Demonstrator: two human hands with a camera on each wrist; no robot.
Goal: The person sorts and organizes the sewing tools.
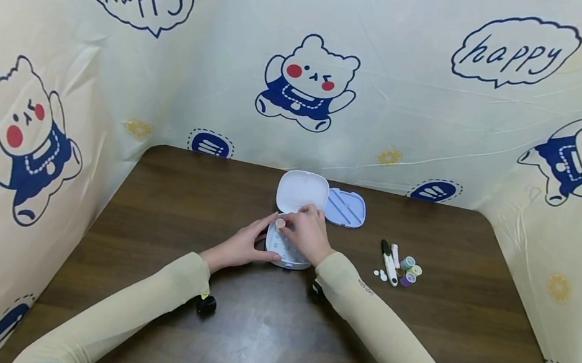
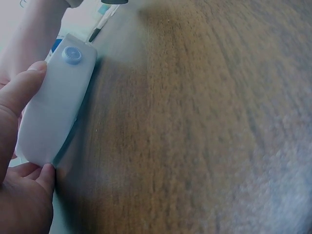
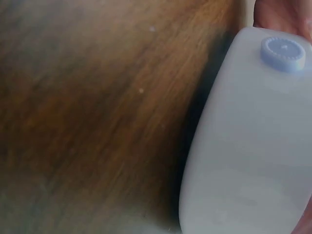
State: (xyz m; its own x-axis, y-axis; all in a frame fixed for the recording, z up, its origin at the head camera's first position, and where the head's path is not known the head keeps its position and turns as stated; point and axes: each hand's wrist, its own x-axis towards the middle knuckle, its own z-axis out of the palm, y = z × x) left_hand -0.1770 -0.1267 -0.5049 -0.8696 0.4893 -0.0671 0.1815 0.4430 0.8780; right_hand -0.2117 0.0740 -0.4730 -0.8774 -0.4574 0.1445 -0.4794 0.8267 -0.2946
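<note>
A small white sewing box (image 1: 287, 264) lies on the table with its lid (image 1: 302, 188) raised at the back; small pegs or holes dot its inside. My left hand (image 1: 240, 247) grips the box at its left, thumb at the front and fingers farther back. Over the box's back left part, my right hand (image 1: 309, 233) pinches a small pale pink thread spool (image 1: 280, 224). Whether the spool touches the box floor cannot be seen. In the left wrist view the box's side (image 2: 53, 107) shows a round blue button (image 2: 72, 55). The right wrist view shows the white wall (image 3: 243, 146) close up, without the spool.
A lilac tray (image 1: 346, 208) with slots lies at the box's back right. Farther right on the brown table (image 1: 257, 333) are a black-and-white tool (image 1: 389, 264), a pink stick (image 1: 395, 255), several thread spools (image 1: 409, 279) and small white pieces (image 1: 383, 275). Printed cloth (image 1: 403, 110) surrounds the table.
</note>
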